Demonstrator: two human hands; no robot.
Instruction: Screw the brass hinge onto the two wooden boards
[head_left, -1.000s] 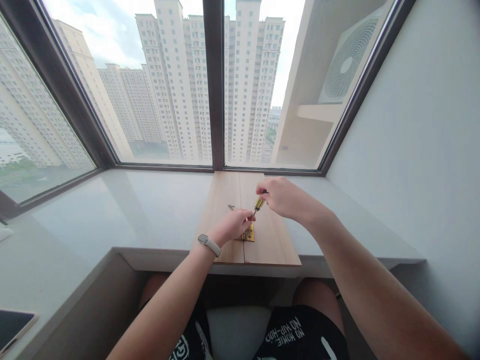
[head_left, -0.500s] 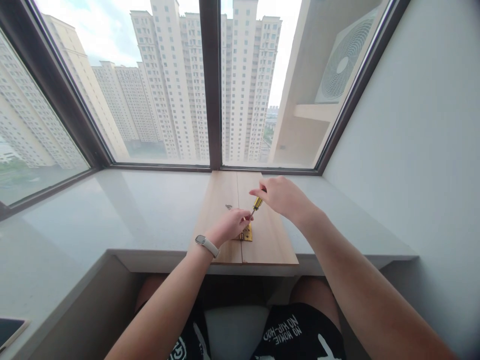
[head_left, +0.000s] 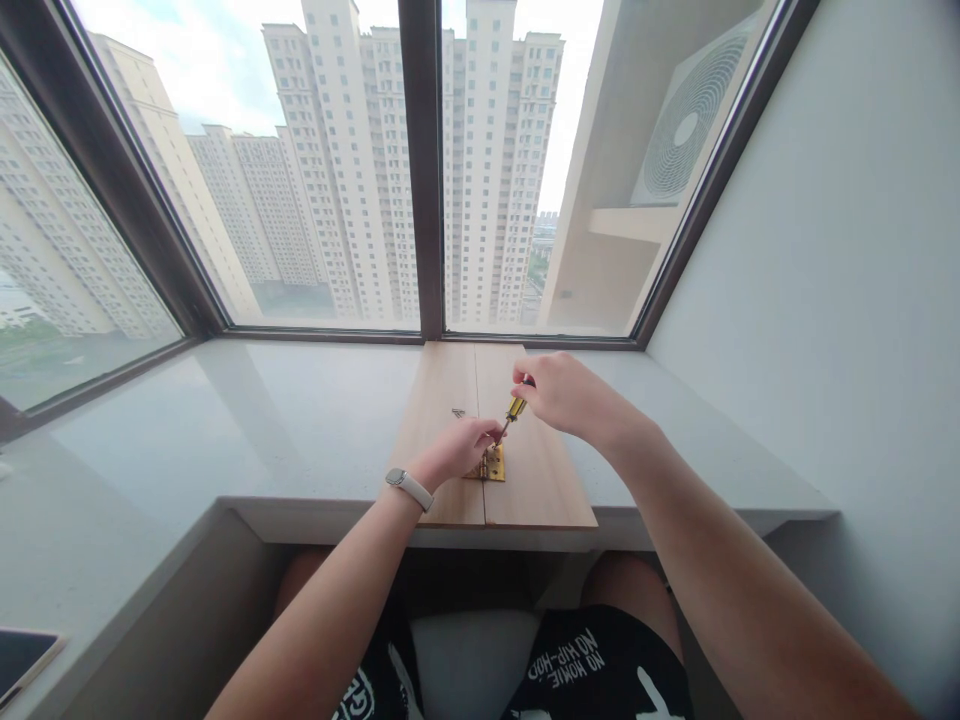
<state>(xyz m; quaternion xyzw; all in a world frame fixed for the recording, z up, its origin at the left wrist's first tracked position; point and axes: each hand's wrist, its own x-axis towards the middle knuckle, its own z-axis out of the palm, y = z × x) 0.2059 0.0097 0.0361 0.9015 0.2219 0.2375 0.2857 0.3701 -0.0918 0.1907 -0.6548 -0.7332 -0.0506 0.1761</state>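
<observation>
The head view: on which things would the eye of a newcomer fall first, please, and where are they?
Probably the tall pale buildings outside the window, filling the upper middle. Next, near the centre, the yellow screwdriver slanting from the right grip towards a gold-coloured hinge, which spans two wooden boards. At upper right, also outdoors, a white air conditioner may stand out.

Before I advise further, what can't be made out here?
All in the head view:
- Brass-coloured hinge: left leaf mostly hidden by the left grip.
- Screwdriver: tip too small to make out; handle partly covered by the right grip.
- Loose screws: too small to count.
- Dark-screened device: cut off by the left edge.
</observation>
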